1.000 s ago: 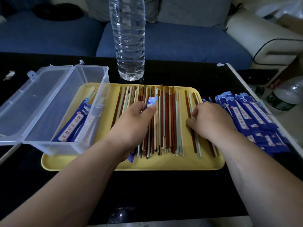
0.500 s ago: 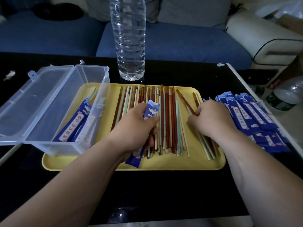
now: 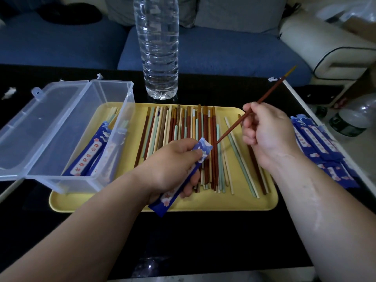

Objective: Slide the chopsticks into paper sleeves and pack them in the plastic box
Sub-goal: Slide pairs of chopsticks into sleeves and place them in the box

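Left hand (image 3: 173, 165) fingers curl around a blue paper sleeve (image 3: 183, 176); right hand (image 3: 266, 135) pinches a red chopstick (image 3: 264, 98) pointing to two o'clock.

Left hand (image 3: 173, 165): palm down, fingers (image 3: 191, 186) curled around a blue paper sleeve (image 3: 183, 178), thumb pressing near its open end.
Right hand (image 3: 266, 135): raised, knuckles toward the camera, pinching a red-brown chopstick (image 3: 264, 98) tilted up and away.
Forearms: both bare, entering from the lower edge and converging forward.
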